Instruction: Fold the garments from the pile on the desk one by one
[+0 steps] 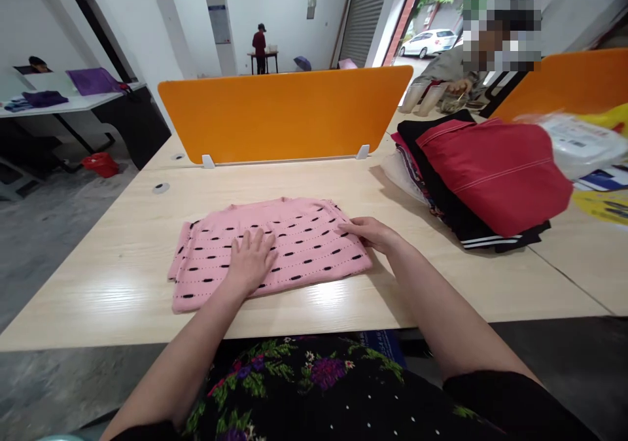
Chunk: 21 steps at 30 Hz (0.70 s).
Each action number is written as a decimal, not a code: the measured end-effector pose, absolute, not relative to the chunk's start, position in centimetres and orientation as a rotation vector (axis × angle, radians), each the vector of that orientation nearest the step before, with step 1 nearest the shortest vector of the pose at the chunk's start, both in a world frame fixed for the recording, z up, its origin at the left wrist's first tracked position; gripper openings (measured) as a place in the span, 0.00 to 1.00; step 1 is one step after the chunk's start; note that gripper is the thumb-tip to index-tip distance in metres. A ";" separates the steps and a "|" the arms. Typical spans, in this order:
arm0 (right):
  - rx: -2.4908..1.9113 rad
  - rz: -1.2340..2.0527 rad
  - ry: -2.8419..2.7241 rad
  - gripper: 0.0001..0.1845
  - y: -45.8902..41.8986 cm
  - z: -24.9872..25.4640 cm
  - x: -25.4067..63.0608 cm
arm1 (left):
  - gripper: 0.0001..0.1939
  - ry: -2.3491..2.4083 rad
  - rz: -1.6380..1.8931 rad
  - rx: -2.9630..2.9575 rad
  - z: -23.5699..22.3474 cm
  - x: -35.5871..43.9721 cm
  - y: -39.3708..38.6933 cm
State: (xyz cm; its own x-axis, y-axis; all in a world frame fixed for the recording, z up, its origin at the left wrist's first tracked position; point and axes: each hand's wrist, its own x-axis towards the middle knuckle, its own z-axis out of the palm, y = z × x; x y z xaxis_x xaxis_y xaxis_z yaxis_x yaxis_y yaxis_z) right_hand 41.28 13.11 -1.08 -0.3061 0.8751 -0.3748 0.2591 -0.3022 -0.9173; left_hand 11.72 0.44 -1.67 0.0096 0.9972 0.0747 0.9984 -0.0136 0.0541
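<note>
A pink sweater (304, 245) with rows of black dashes and dots lies folded on the pale wooden table (122, 290). Its neckline points away from me. My left hand (251, 259) rests flat on the middle of it, fingers spread. At the sweater's right edge, my right hand (370, 231) has its thumb on top and its other fingers at or under the cloth, partly hidden, pinching the edge.
To the right stands a pile of folded clothes (495, 173), red and black on top, beside a white plastic package (579, 143). An orange divider (289, 117) closes off the table's far side. Behind it, to the right, sits another person (446, 68).
</note>
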 end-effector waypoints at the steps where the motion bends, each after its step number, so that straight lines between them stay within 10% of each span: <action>1: -1.383 1.764 -1.415 0.24 12.7 -0.6 40.8 | 0.28 -2.195 -0.119 -2.238 -2.2 12.3 0.3; 13: -0.890 1.615 -1.541 0.25 8.3 9.2 30.7 | 0.20 -2.065 -0.237 -2.234 -2.5 11.7 -3.9; 21: -0.643 1.605 -1.880 0.30 3.9 3.7 13.0 | 0.30 -2.210 -0.287 -2.399 -3.1 10.3 -7.5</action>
State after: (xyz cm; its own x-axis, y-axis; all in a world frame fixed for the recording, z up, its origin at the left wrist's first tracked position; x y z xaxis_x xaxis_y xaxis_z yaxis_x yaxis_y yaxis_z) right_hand 13.04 3.90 3.71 -0.7161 0.6880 0.1177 -0.0086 0.1599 -0.9871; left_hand 10.29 -7.45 -3.09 0.0777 0.9962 0.0388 0.9731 -0.0842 0.2145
